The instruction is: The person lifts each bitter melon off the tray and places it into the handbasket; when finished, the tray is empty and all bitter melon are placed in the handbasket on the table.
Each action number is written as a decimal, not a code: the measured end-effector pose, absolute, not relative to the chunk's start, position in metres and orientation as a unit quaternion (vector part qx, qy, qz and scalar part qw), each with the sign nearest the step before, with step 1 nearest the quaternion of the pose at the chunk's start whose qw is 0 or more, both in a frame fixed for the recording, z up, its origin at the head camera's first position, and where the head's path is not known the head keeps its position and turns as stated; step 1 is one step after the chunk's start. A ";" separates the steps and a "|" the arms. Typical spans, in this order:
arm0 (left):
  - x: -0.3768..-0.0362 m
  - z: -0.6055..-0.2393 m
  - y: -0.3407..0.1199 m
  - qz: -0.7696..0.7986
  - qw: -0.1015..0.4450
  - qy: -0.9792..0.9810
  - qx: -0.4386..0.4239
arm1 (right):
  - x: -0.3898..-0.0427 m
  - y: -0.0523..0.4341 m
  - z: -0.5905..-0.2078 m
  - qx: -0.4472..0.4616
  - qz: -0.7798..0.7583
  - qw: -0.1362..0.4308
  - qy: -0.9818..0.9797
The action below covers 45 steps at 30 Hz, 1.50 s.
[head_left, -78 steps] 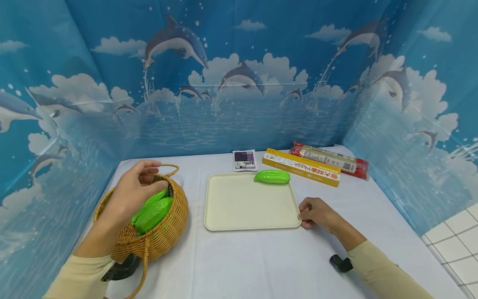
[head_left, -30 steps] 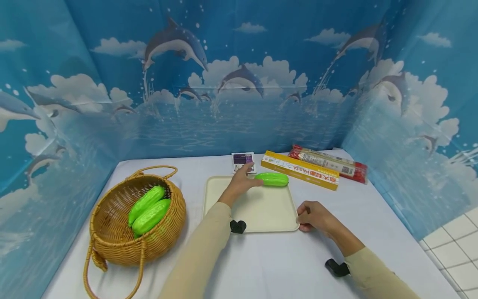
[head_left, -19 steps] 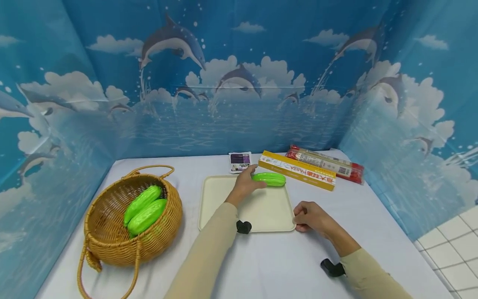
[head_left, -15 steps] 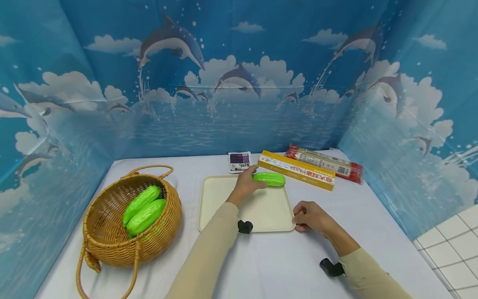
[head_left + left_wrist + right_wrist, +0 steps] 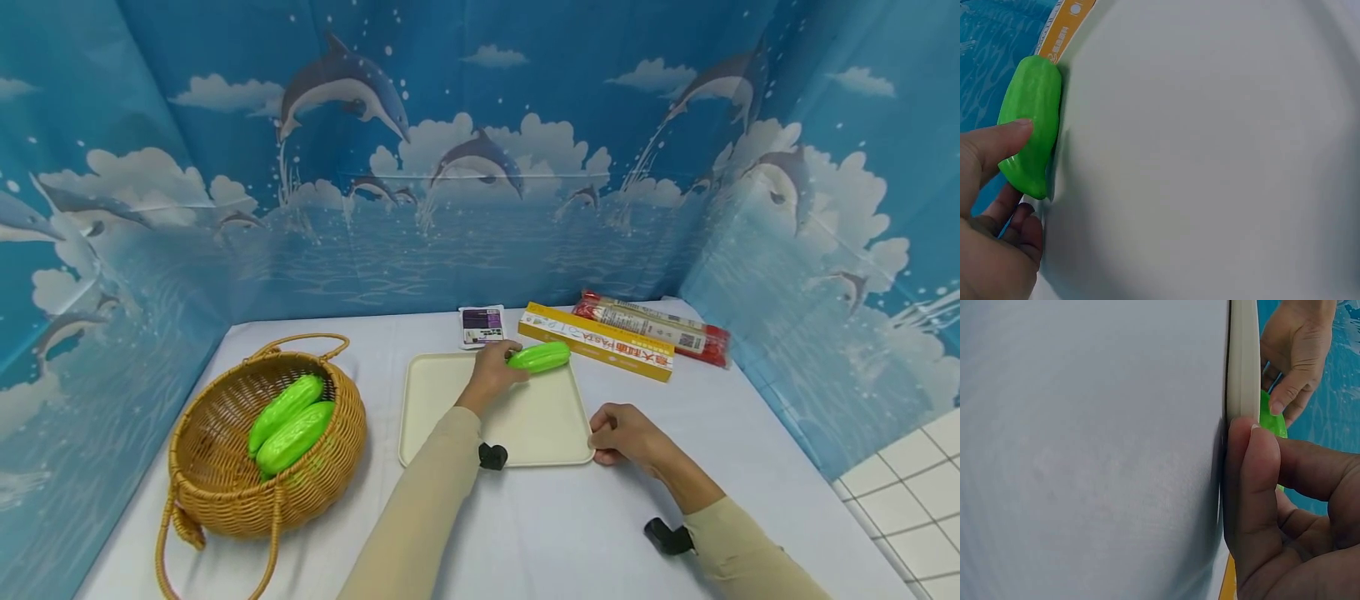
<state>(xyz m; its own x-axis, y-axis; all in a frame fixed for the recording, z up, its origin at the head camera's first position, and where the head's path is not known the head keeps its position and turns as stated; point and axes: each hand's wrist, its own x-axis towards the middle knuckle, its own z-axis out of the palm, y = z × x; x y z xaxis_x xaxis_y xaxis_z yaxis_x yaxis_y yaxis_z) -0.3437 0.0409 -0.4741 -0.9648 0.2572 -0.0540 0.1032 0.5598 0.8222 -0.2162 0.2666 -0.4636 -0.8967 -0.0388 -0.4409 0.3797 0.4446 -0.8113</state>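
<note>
My left hand (image 5: 491, 373) pinches the near end of a glossy green bitter melon (image 5: 542, 357), thumb on one side and fingers behind. It is at the tray's far right corner, slightly tilted; in the left wrist view the bitter melon (image 5: 1030, 125) lies along the tray's edge. My right hand (image 5: 626, 435) pinches the near right corner of the cream tray (image 5: 450, 433). The right wrist view shows thumb and index finger on the tray's rim (image 5: 1243, 362). Two more bitter melons (image 5: 294, 435) lie in the wicker basket (image 5: 348, 433) on the left.
Behind the tray lie a purple-and-white packet (image 5: 482, 325), a yellow pasta box (image 5: 600, 343) and a red-ended noodle pack (image 5: 652, 327). A white cloth (image 5: 540, 533) covers the table. A dolphin-print curtain (image 5: 465, 242) stands around the back and sides.
My left hand has moved from over the basket across to the tray and taken hold of the bitter melon, which has turned and risen slightly. My right hand stays at the tray corner.
</note>
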 end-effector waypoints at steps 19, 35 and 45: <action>-0.338 -0.475 0.030 0.513 0.107 0.847 0.087 | -0.216 0.265 -0.467 0.107 -0.510 0.200 0.830; -0.322 -0.445 0.023 0.553 0.116 0.817 0.115 | -0.216 0.270 -0.465 0.096 -0.499 0.206 0.837; -0.307 -0.390 0.012 0.589 0.115 0.786 0.149 | -0.220 0.272 -0.465 0.082 -0.511 0.211 0.829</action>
